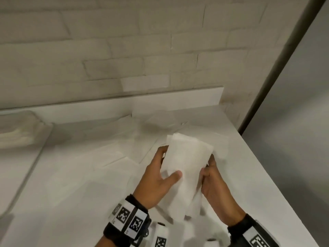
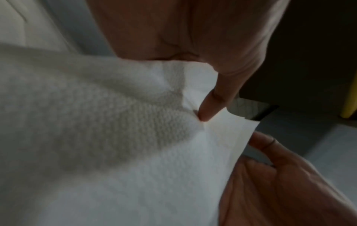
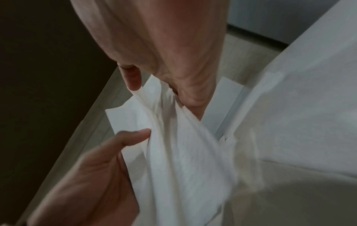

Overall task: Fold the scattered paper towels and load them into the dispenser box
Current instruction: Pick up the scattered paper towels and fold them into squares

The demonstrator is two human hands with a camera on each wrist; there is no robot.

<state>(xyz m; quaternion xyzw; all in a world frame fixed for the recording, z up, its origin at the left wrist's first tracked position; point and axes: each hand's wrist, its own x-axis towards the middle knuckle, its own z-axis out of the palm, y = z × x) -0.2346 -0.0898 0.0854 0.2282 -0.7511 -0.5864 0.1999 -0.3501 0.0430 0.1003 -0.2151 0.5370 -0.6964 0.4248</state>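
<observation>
A white paper towel (image 1: 187, 161) hangs lengthwise between both hands, above the white counter (image 1: 62, 202). My left hand (image 1: 160, 177) grips its left edge, thumb on top and fingers behind. My right hand (image 1: 211, 179) pinches its right edge. In the left wrist view the embossed towel (image 2: 135, 145) fills the frame, with a left fingertip (image 2: 208, 110) pressing into it. In the right wrist view the towel (image 3: 173, 152) is bunched into folds at the right hand's pinch. Several loose towels (image 1: 124, 145) lie flat on the counter behind the hands.
A white brick wall (image 1: 124, 50) rises behind the counter, above a raised white ledge (image 1: 178, 100). At the far left sits a shallow white tray or basin (image 1: 19, 132). The counter's right edge (image 1: 267, 168) drops off to a grey floor. Small white marker-tagged objects (image 1: 161, 236) stand near my wrists.
</observation>
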